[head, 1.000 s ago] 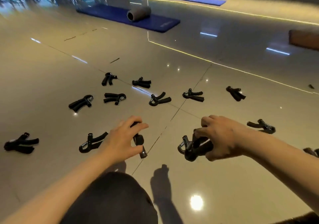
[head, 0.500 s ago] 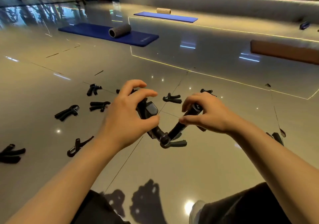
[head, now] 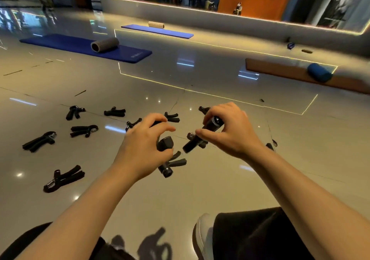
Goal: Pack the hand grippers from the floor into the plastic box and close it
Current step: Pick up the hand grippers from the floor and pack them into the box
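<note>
Two hands up in front of you, each holding one black hand gripper above the floor (head: 200,189). Your left hand (head: 143,149) has fingers and thumb curled round the left gripper (head: 165,155), which hangs roughly upright with its knob end down. Your right hand (head: 228,131) pinches the right gripper (head: 202,137) between thumb and fingertips; that one lies tilted, one handle end pointing down-left toward the left gripper. The two held grippers are near each other, not touching.

More grippers lie scattered on the glossy floor: near-left gripper (head: 63,178), far-left gripper (head: 39,141), one just beyond it (head: 84,130), two further back (head: 75,112) (head: 114,112), plus others partly hidden behind your hands. Plastic box not in view.

Two blue mats (head: 84,47) (head: 158,31) further off, each carrying a foam roller (head: 105,44). Your dark trousers and a white shoe (head: 203,237) at the bottom edge.
</note>
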